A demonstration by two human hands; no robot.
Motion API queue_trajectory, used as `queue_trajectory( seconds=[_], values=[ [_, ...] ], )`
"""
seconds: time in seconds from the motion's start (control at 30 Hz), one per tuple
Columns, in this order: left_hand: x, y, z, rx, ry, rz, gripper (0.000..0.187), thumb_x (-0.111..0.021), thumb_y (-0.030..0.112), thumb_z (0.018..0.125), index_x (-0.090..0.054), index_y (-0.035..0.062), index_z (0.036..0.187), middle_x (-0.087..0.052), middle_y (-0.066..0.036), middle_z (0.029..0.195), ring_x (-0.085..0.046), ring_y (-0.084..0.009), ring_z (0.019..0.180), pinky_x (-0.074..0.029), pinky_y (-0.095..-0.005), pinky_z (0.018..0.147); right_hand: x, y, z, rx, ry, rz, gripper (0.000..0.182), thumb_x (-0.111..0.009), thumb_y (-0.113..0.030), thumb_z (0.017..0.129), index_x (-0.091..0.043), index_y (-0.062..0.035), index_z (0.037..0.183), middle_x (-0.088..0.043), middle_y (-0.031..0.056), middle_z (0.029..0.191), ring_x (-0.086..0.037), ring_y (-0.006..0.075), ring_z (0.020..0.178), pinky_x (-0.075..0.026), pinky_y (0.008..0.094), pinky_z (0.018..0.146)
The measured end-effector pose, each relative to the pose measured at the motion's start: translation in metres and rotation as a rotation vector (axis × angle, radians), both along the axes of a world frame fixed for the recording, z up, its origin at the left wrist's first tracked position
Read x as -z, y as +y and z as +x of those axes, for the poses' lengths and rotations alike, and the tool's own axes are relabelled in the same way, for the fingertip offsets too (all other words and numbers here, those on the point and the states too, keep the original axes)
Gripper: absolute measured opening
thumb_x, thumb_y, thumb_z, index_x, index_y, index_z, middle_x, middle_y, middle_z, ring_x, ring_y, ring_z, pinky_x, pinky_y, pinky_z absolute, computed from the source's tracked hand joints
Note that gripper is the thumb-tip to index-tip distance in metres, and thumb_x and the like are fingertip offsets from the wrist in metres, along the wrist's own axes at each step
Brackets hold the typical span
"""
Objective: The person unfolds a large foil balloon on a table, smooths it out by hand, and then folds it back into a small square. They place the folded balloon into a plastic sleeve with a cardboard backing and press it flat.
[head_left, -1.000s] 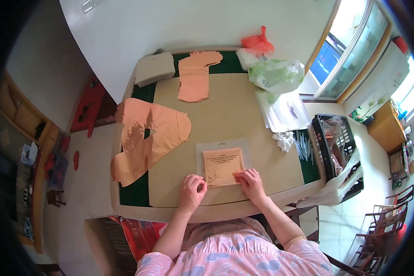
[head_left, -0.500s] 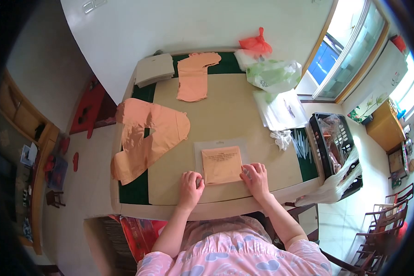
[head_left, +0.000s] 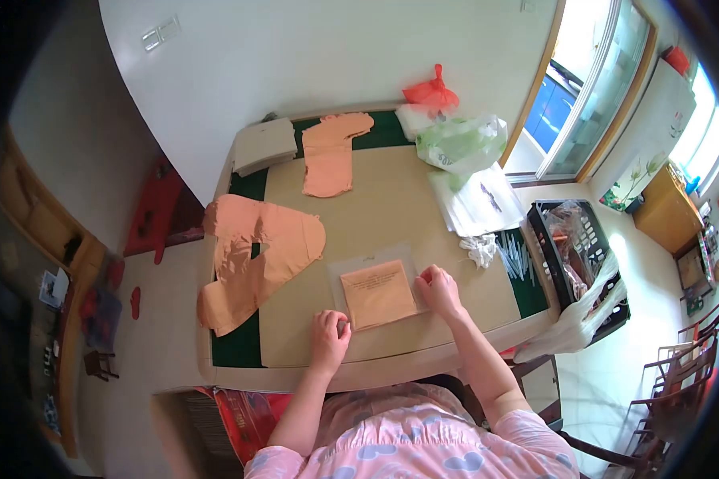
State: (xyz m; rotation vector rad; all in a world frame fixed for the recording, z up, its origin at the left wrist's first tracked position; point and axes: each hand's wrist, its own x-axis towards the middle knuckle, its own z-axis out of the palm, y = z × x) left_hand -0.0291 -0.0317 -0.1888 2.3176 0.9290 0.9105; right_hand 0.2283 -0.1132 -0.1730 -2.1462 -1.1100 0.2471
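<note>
A clear plastic bag (head_left: 405,258) with a hang hole at its top lies in front of me on the brown board (head_left: 383,199). Inside is a folded peach-orange sheet (head_left: 380,302) with dark print on its upper part. My left hand (head_left: 330,342) is closed at the bag's lower left corner, fingers curled. At the right edge, higher up, my right hand (head_left: 439,290) pinches the bag's side. The fingertips of both hands are partly hidden.
Left lies a large peach-orange piece (head_left: 256,255), with another (head_left: 327,164) farther back. Grey-beige sheets (head_left: 264,145) are stacked at back left. A green-white bag (head_left: 463,144), white plastic sleeves (head_left: 479,199) and a crumpled white bundle (head_left: 479,251) sit right, near a black crate (head_left: 571,247).
The bag has turned slightly counterclockwise, its right side now higher. My right hand has moved up and away along that edge, while my left hand stays near the lower left corner.
</note>
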Motion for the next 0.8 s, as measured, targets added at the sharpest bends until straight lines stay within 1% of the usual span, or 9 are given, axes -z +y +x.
queue_trajectory(
  seconds=[0.1, 0.2, 0.27, 0.37, 0.43, 0.47, 0.57, 0.67, 0.8],
  values=[
    [0.004, 0.007, -0.006, -0.071, -0.132, -0.256, 0.02, -0.068, 0.005, 0.079, -0.056, 0.0046, 0.094, -0.058, -0.007, 0.094, -0.055, -0.0224, 0.09, -0.046, -0.0338, 0.079, -0.011, 0.014, 0.006, 0.063, 0.4, -0.115, 0.007, -0.063, -0.007, 0.086, -0.061, -0.0017, 0.089, -0.062, 0.0054, 0.076, -0.057, 0.0133, 0.068, -0.047, 0.0275, 0.063],
    [0.011, 0.028, 0.001, -0.183, -0.578, -0.567, 0.018, -0.066, 0.01, 0.086, -0.058, 0.0019, 0.1, -0.06, -0.005, 0.099, -0.056, -0.0157, 0.092, -0.046, -0.0274, 0.08, 0.004, 0.007, 0.014, -0.089, 0.714, 0.167, 0.007, -0.064, -0.008, 0.088, -0.06, -0.0031, 0.09, -0.059, -0.002, 0.077, -0.053, 0.0057, 0.068, -0.043, 0.0219, 0.061],
    [-0.002, 0.033, 0.003, -0.192, -0.844, -0.849, 0.019, -0.064, 0.015, 0.091, -0.06, 0.0021, 0.105, -0.063, -0.004, 0.104, -0.059, -0.0109, 0.092, -0.047, -0.024, 0.075, 0.003, -0.002, 0.007, -0.152, 0.814, 0.284, 0.007, -0.064, -0.008, 0.088, -0.059, -0.0043, 0.092, -0.057, -0.0045, 0.076, -0.051, 0.0048, 0.068, -0.041, 0.0209, 0.059],
    [0.004, 0.045, -0.008, 0.055, -0.839, -1.156, 0.01, -0.064, 0.015, 0.091, -0.064, 0.0054, 0.093, -0.065, 0.002, 0.087, -0.058, -0.0058, 0.077, -0.044, -0.0203, 0.07, 0.0, -0.013, 0.001, -0.248, 0.86, 0.32, 0.009, -0.061, -0.013, 0.092, -0.058, -0.0049, 0.094, -0.054, -0.0061, 0.075, -0.049, 0.0041, 0.068, -0.04, 0.0206, 0.061],
    [0.001, 0.042, -0.001, 0.019, -0.846, -1.077, 0.01, -0.063, 0.015, 0.091, -0.063, 0.0074, 0.085, -0.059, 0.006, 0.076, -0.052, -0.0024, 0.069, -0.039, -0.0186, 0.064, -0.011, -0.018, -0.008, -0.253, 0.918, 0.325, 0.013, -0.059, -0.017, 0.094, -0.058, -0.0044, 0.091, -0.052, -0.0066, 0.076, -0.046, 0.0037, 0.067, -0.039, 0.0202, 0.06],
    [-0.001, 0.038, 0.002, -0.001, -0.844, -1.042, 0.012, -0.063, 0.015, 0.091, -0.063, 0.0084, 0.081, -0.056, 0.008, 0.07, -0.048, -0.0006, 0.065, -0.037, -0.0177, 0.06, -0.018, -0.021, -0.009, -0.27, 0.789, 0.272, 0.019, -0.058, -0.021, 0.095, -0.058, -0.0041, 0.087, -0.05, -0.007, 0.072, -0.044, 0.0039, 0.066, -0.038, 0.0204, 0.06],
    [-0.01, 0.028, -0.001, -0.059, -0.654, -0.875, 0.022, -0.062, 0.016, 0.092, -0.055, 0.0089, 0.073, -0.043, 0.01, 0.066, -0.036, 0.0, 0.061, -0.029, -0.0195, 0.054, -0.004, -0.02, -0.013, -0.166, 0.748, 0.355, 0.022, -0.058, -0.02, 0.095, -0.058, -0.0047, 0.08, -0.045, -0.0081, 0.067, -0.04, 0.003, 0.062, -0.033, 0.0206, 0.055],
    [-0.011, 0.022, 0.0, -0.073, -0.614, -0.782, 0.028, -0.061, 0.017, 0.093, -0.048, 0.0094, 0.069, -0.034, 0.01, 0.064, -0.029, -0.0009, 0.061, -0.024, -0.0207, 0.052, -0.015, -0.021, -0.022, -0.092, 0.716, 0.279, 0.022, -0.056, -0.02, 0.096, -0.057, -0.0047, 0.079, -0.044, -0.0086, 0.067, -0.038, 0.002, 0.065, -0.032, 0.0196, 0.058],
    [-0.005, 0.023, 0.0, -0.074, -0.619, -0.741, 0.03, -0.06, 0.018, 0.094, -0.046, 0.0091, 0.069, -0.032, 0.01, 0.064, -0.028, -0.0011, 0.06, -0.023, -0.021, 0.052, -0.008, -0.019, -0.022, -0.092, 0.73, 0.288, 0.023, -0.057, -0.019, 0.096, -0.056, -0.0044, 0.077, -0.043, -0.0087, 0.066, -0.037, 0.0021, 0.064, -0.031, 0.0199, 0.056]
  ],
)
